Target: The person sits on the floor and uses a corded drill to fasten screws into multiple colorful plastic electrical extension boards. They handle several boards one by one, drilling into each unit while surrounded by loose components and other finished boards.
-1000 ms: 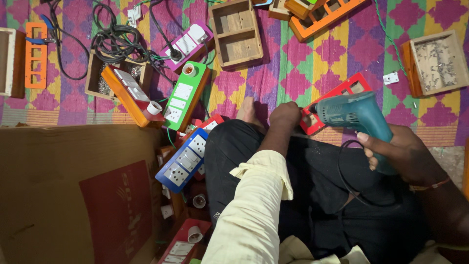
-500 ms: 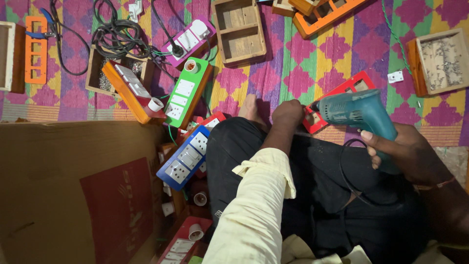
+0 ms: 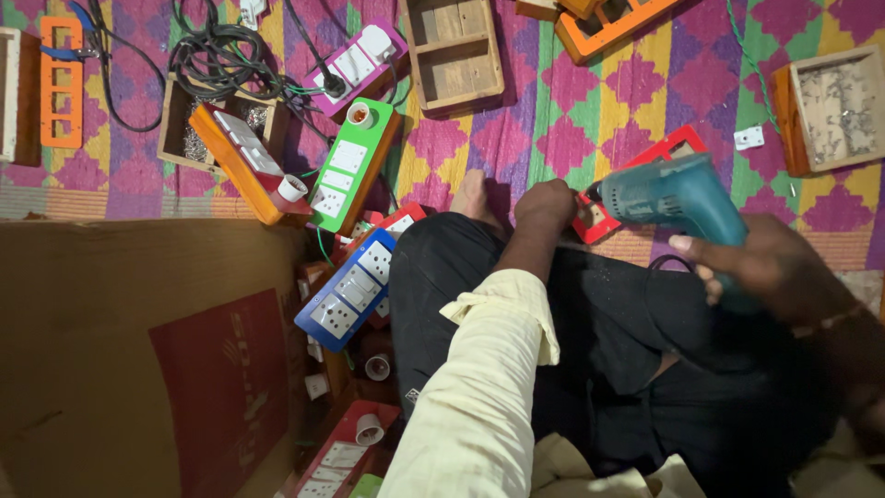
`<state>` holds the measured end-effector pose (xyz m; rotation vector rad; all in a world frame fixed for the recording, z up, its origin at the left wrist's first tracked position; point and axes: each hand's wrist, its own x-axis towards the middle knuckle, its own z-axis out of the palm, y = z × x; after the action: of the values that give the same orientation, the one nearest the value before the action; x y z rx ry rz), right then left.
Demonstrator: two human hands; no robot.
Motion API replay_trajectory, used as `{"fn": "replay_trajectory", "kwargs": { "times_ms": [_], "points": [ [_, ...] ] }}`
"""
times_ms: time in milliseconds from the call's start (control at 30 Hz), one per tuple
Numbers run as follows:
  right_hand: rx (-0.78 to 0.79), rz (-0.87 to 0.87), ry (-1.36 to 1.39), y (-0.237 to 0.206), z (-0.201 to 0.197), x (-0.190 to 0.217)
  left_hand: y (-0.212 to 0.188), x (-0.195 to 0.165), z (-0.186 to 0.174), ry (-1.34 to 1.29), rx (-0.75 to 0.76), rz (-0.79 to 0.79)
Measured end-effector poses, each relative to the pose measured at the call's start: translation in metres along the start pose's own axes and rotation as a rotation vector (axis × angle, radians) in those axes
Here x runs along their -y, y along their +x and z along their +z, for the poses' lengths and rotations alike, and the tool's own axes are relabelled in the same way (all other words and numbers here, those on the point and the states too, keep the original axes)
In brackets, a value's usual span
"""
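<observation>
- A teal power drill [image 3: 678, 198], clamped in the right hand [image 3: 770, 267], pointed toward nine o'clock at a red switch-board frame [image 3: 645, 175] lying on the patterned mat [image 3: 590, 101].
- The left hand [image 3: 546, 205] was closed over the frame's near corner, just beside the drill's nose; what its fingers pinched could not be told.
- The person's own black-trousered knee [image 3: 461, 277] and cream sleeve [image 3: 479, 397] filled the lower centre, hemming the work in from six o'clock.
- At nine o'clock of the hands lay a cluster of finished socket boards: one green [image 3: 350, 171], one blue [image 3: 348, 290], one orange [image 3: 244, 161], one purple [image 3: 355, 60], and more red ones partly hidden beneath.
- Three open wooden boxes were in view: an empty one [image 3: 454, 51] at twelve o'clock, one holding small screws [image 3: 834, 111] at two o'clock, and one [image 3: 189, 129] under a tangle of black cable [image 3: 217, 55] at ten o'clock.
- A brown cardboard sheet [image 3: 129, 360] closed off the eight o'clock side.
- Bare mat lay between the frame and the screw box, broken only by a small white part [image 3: 749, 138].
</observation>
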<state>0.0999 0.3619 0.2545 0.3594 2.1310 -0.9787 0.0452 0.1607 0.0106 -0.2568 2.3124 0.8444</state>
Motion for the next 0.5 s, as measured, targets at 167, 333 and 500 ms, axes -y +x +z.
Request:
{"fn": "replay_trajectory", "kwargs": {
  "times_ms": [167,333,500],
  "points": [
    [-0.026,0.158,-0.135,0.009,-0.008,0.02,-0.002,-0.005,-0.003,0.001,0.025,0.029],
    [-0.015,0.103,-0.159,0.008,-0.008,0.025,-0.009,-0.01,-0.013,-0.028,0.039,0.002],
    [-0.008,0.068,-0.024,0.005,-0.011,0.012,-0.013,-0.011,-0.015,-0.029,0.011,0.043]
  ]
}}
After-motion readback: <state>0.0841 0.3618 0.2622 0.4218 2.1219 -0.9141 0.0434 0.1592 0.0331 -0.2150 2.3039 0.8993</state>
